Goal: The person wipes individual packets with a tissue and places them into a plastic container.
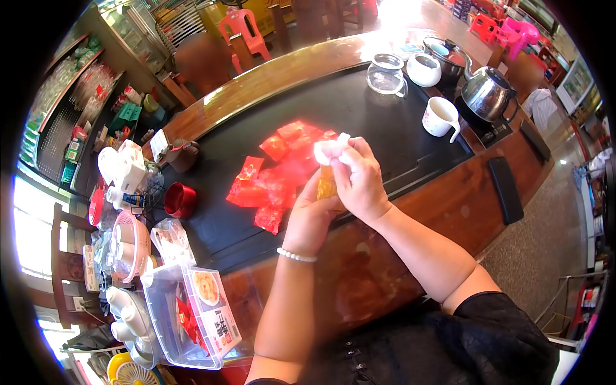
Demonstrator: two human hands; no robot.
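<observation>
Above the near edge of the dark table top, my two hands are close together. My left hand point(310, 217), with a white bead bracelet point(296, 255) at its wrist, is closed round a small golden-yellow item point(326, 184), whose kind I cannot make out. My right hand point(363, 184) pinches a crumpled white wad point(330, 150), like tissue or cloth, just over the yellow item. Several shiny red packets point(276, 183) lie in a loose heap just behind and left of my hands.
A clear plastic box point(168, 314) with red packets inside stands at the lower left. Nearby are a red cup point(180, 200) and a pink basket point(133, 247). At the right are a glass pot point(385, 76), a white mug point(441, 117), a steel kettle point(486, 94) and a black phone-like slab point(505, 190).
</observation>
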